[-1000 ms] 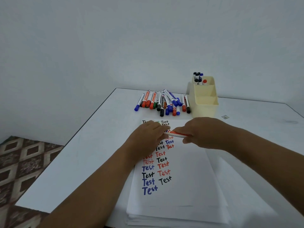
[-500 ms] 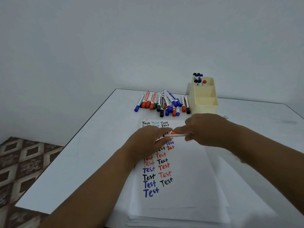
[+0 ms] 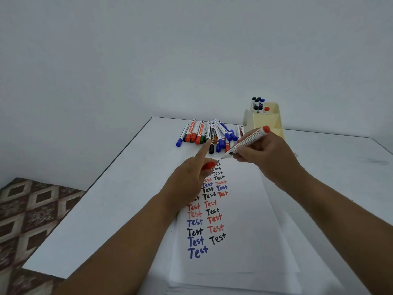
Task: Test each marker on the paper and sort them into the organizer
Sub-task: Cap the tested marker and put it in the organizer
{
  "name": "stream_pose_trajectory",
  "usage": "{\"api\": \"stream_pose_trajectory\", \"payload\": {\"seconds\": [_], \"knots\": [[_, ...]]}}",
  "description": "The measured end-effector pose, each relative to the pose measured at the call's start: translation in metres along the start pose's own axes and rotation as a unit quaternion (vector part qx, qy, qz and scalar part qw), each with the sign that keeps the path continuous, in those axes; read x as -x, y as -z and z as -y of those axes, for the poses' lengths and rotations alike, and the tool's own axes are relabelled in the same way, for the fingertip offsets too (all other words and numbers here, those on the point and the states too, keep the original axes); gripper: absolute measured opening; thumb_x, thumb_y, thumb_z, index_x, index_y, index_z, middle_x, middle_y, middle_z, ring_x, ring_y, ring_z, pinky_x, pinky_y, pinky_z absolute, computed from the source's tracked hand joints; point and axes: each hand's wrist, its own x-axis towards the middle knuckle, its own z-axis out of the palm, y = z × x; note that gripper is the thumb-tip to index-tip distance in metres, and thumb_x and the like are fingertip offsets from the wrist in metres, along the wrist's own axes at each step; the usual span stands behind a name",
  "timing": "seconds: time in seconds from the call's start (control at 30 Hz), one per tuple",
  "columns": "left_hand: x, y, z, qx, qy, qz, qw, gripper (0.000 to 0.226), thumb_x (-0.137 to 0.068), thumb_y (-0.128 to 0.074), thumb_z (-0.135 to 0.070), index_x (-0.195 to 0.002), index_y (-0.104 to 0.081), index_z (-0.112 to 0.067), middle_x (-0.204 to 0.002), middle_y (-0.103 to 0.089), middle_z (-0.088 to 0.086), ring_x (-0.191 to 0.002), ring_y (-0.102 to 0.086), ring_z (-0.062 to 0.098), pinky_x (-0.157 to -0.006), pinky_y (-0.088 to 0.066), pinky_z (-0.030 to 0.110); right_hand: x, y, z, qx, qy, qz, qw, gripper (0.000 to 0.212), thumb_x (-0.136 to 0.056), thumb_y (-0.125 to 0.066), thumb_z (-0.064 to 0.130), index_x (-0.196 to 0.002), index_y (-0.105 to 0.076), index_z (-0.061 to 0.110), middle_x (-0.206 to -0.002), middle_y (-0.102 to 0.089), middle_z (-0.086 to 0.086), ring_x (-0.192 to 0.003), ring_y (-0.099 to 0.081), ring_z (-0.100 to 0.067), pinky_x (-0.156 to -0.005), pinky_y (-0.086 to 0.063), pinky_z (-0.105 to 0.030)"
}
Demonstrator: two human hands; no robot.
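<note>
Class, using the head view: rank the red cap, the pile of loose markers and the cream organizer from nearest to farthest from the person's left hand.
1. Red cap: held in the left hand itself.
2. Pile of loose markers: on the table just beyond that hand's raised forefinger.
3. Cream organizer: farthest, at the back right, behind the right hand.

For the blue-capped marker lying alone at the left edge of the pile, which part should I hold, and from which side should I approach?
Take the blue-capped marker by its white barrel, just behind the cap, coming from above and from its left. It lies flat at the pile's left edge with bare table on that side, while other markers crowd its right, so a pinch across the barrel should meet nothing else.
</note>
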Motion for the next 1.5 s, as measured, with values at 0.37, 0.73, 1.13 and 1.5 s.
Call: {"api": "stream_pose_trajectory", "payload": {"seconds": [0.37, 0.73, 1.13, 1.5], "knots": [[0.005, 0.007, -0.012, 0.048, -0.004, 0.004, 0.999, 0.076, -0.103, -0.053, -0.017, -0.156, -0.004, -0.039, -0.129, -0.065, -0.001, -0.109, -0.060, 0.005, -0.098, -0.041, 0.019, 0.011, -0.025, -0.001, -0.009, -0.003, 0.012, 1.000, 0.014, -0.087, -0.075, 0.007, -0.098, -0.067, 0.011, -0.087, -0.076, -0.009, -0.082, -0.076, -0.025, -0.082, -0.062, -0.050], [0.005, 0.007, -0.011, 0.041, 0.028, 0.039, 0.998, 0.070, -0.104, -0.048, -0.011, -0.156, -0.012, -0.041, -0.125, -0.066, -0.001, -0.099, -0.057, 0.000, -0.088, -0.040, 0.014, 0.007, -0.038, -0.003, 0.242, 0.074, 0.063, 0.965, 0.023, -0.084, -0.079, 0.029, -0.077, -0.059, 0.021, -0.067, -0.063, 0.008, -0.057, -0.053, -0.003, -0.050, -0.042, -0.015], [-0.005, -0.001, 0.000, -0.014, 0.056, 0.004, 0.998, 0.092, -0.082, -0.069, -0.063, -0.155, -0.020, -0.036, -0.149, -0.047, -0.009, -0.130, -0.045, 0.011, -0.105, -0.040, 0.034, -0.005, -0.013, -0.014, 0.084, -0.036, 0.033, 0.995, 0.017, -0.079, -0.083, 0.011, -0.091, -0.075, 0.020, -0.086, -0.073, 0.002, -0.079, -0.069, -0.011, -0.076, -0.057, -0.030], [-0.020, -0.010, 0.019, -0.142, 0.176, 0.038, 0.973, 0.084, -0.094, -0.033, -0.072, -0.159, -0.018, -0.022, -0.168, -0.008, 0.000, -0.154, -0.005, 0.021, -0.122, -0.013, 0.042, -0.088, 0.057, 0.004, 0.196, 0.030, -0.125, 0.972, 0.070, -0.094, -0.066, 0.007, -0.144, -0.024, 0.031, -0.088, -0.070, -0.013, -0.071, -0.074, -0.020, -0.062, -0.053, -0.023]]}}
